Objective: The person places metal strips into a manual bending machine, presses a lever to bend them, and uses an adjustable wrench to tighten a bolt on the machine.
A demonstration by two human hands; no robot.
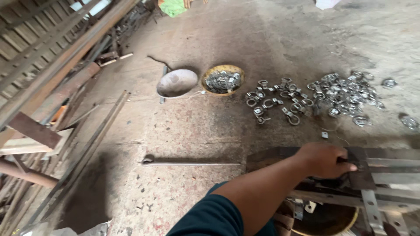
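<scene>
the hand [326,159] hides its fingertips; the metal frame [389,175] runs off right.

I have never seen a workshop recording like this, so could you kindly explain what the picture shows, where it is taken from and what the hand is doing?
This is one view from a camera worn on a person's head, looking down at a concrete floor. Only one hand shows, most likely the left; it rests on a dark metal plate atop a frame of flat metal bars. On the floor lie a scattered pile of shiny metal rings, a yellow bowl of small metal parts, a grey pan and a long rod. Steel lengths are stacked at the left.
</scene>
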